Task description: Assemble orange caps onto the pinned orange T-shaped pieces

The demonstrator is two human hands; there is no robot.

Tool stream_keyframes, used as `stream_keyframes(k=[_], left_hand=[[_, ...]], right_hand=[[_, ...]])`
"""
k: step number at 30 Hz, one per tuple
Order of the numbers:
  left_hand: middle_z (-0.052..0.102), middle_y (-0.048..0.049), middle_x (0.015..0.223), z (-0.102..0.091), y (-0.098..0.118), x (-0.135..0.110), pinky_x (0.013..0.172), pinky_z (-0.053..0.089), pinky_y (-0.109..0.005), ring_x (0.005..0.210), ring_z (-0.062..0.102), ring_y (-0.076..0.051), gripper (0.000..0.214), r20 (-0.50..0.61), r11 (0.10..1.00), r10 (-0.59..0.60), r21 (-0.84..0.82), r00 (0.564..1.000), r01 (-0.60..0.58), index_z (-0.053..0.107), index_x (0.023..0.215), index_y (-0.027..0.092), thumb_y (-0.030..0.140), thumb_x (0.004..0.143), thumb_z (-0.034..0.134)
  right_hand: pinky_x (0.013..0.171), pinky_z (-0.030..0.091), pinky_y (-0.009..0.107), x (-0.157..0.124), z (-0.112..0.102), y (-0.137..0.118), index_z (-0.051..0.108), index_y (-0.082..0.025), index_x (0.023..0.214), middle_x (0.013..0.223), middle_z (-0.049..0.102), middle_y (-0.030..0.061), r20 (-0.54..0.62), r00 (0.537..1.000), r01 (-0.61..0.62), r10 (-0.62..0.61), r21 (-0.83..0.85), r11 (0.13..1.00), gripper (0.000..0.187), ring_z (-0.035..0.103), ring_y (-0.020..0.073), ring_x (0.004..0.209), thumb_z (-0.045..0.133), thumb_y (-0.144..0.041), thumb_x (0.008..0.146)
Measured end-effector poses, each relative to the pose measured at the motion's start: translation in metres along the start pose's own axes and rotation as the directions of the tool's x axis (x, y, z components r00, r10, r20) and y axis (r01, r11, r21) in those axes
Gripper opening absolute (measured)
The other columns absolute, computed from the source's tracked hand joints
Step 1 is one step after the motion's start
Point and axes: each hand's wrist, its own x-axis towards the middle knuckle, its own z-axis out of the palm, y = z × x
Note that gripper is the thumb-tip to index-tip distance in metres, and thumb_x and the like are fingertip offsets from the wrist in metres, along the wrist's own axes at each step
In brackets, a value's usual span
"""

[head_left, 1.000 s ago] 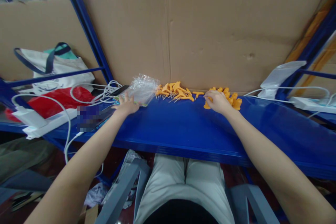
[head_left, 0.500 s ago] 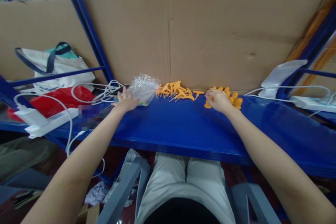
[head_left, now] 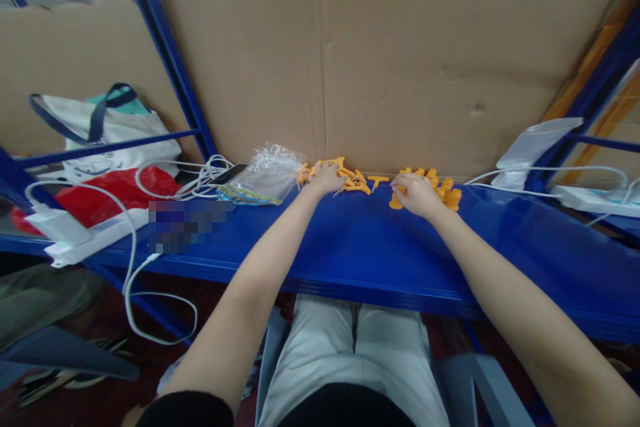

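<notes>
My left hand [head_left: 327,178] lies over a pile of small corkscrews [head_left: 357,180] with orange handles and thin metal spirals. Its fingers look apart, and they cover part of the pile. To the right, my right hand [head_left: 416,193] is closed, with bent fingers at the left end of a group of orange plastic pieces [head_left: 451,197]. One of these pieces shows just under its fingertips. Between the two hands lies a single T-shaped orange corkscrew [head_left: 379,179]. A stack of clear plastic bags [head_left: 270,173] with a coloured edge rests left of the pile.
Everything stands on a blue metal shelf [head_left: 360,240] backed by a cardboard sheet [head_left: 400,67]. White cables, a power strip [head_left: 95,237], a red bag [head_left: 115,193] and a cloth tote [head_left: 120,127] occupy the left. Another power strip [head_left: 595,199] sits at the right.
My left hand has moved right, off the clear bags and onto the corkscrew pile. The coloured edge of the bags is now uncovered. My right hand has stayed about where it was.
</notes>
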Motion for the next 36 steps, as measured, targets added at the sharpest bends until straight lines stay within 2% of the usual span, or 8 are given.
stream_keyframes(k=[2, 4, 7, 10, 14, 25, 31, 36], left_hand=[[0.035, -0.014, 0.16, 0.017, -0.004, -0.003, 0.118, 0.029, -0.051, 0.148, 0.03, -0.034, 0.059, 0.063, 0.999, -0.04, 0.017, 0.997, 0.039, 0.046, 0.148, 0.018, 0.038, 0.092, 0.047], [0.026, -0.0096, 0.164, 0.028, -0.014, -0.008, 0.119, 0.026, -0.056, 0.151, 0.023, -0.033, 0.055, 0.143, 1.0, -0.017, 0.012, 0.99, 0.016, 0.044, 0.149, 0.023, 0.036, 0.096, 0.043], [0.032, -0.0092, 0.162, 0.034, -0.028, -0.012, 0.12, 0.027, -0.048, 0.148, 0.032, -0.029, 0.051, 0.192, 1.0, 0.017, -0.021, 0.981, -0.014, 0.046, 0.148, 0.024, 0.032, 0.097, 0.042], [0.048, -0.0099, 0.152, 0.035, -0.033, -0.009, 0.119, 0.032, -0.039, 0.14, 0.045, -0.026, 0.045, 0.132, 0.995, 0.101, -0.035, 0.986, -0.097, 0.059, 0.138, 0.022, 0.027, 0.095, 0.048], [0.063, -0.0083, 0.134, 0.038, -0.026, -0.008, 0.113, 0.04, -0.04, 0.129, 0.055, -0.026, 0.03, 0.058, 0.99, 0.141, -0.03, 0.988, -0.14, 0.073, 0.115, 0.022, 0.023, 0.09, 0.057], [0.062, -0.0101, 0.133, 0.031, -0.008, -0.02, 0.108, 0.042, -0.044, 0.131, 0.051, -0.027, 0.021, 0.037, 0.99, 0.123, 0.069, 0.992, -0.125, 0.071, 0.099, 0.019, 0.016, 0.089, 0.052], [0.062, -0.0128, 0.133, 0.031, -0.002, -0.023, 0.107, 0.04, -0.049, 0.13, 0.051, -0.029, 0.027, -0.018, 0.99, 0.061, 0.13, 0.998, -0.058, 0.067, 0.108, 0.019, 0.015, 0.091, 0.046], [0.064, -0.0115, 0.129, 0.031, -0.004, -0.023, 0.105, 0.042, -0.046, 0.128, 0.053, -0.028, 0.024, -0.016, 0.992, 0.032, 0.12, 0.999, -0.03, 0.066, 0.108, 0.021, 0.018, 0.091, 0.049]], right_hand=[[0.09, 0.049, 0.043, 0.0, 0.0, 0.0, 0.072, -0.018, 0.103, 0.113, 0.071, 0.012, 0.002, 1.0, 0.009, -0.009, 0.008, 1.0, 0.032, 0.064, 0.0275, 0.109, 0.042, -0.019, 0.09], [0.09, 0.049, 0.043, 0.0, 0.0, -0.001, 0.072, -0.018, 0.103, 0.113, 0.072, 0.0119, 0.004, 1.0, 0.021, -0.021, 0.018, 1.0, 0.032, 0.064, 0.0277, 0.109, 0.042, -0.019, 0.09], [0.091, 0.048, 0.044, 0.0, 0.0, -0.002, 0.073, -0.019, 0.103, 0.114, 0.072, 0.0116, 0.016, 1.0, 0.021, -0.021, 0.016, 1.0, 0.032, 0.063, 0.0286, 0.11, 0.044, -0.019, 0.09], [0.092, 0.047, 0.045, 0.0, -0.001, -0.004, 0.073, -0.02, 0.105, 0.116, 0.071, 0.0111, 0.036, 0.999, 0.003, -0.003, 0.003, 1.0, 0.032, 0.062, 0.029, 0.112, 0.044, -0.02, 0.091], [0.092, 0.047, 0.046, 0.0, -0.002, -0.006, 0.074, -0.021, 0.106, 0.116, 0.072, 0.0109, 0.057, 0.998, -0.001, 0.002, -0.004, 1.0, 0.032, 0.062, 0.0299, 0.114, 0.045, -0.02, 0.092], [0.09, 0.047, 0.045, 0.001, 0.002, -0.005, 0.073, -0.022, 0.1, 0.112, 0.072, 0.0115, 0.08, 0.995, 0.061, -0.063, 0.024, 0.998, 0.031, 0.062, 0.0307, 0.112, 0.044, -0.022, 0.091], [0.088, 0.047, 0.043, 0.001, 0.002, -0.009, 0.072, -0.02, 0.097, 0.111, 0.073, 0.0115, 0.083, 0.995, 0.052, -0.054, 0.021, 0.998, 0.028, 0.063, 0.0298, 0.109, 0.044, -0.021, 0.091], [0.089, 0.046, 0.042, 0.0, -0.001, -0.012, 0.072, -0.02, 0.097, 0.111, 0.073, 0.0111, 0.094, 0.994, 0.053, -0.054, 0.009, 0.999, 0.028, 0.064, 0.0284, 0.108, 0.045, -0.02, 0.091]])
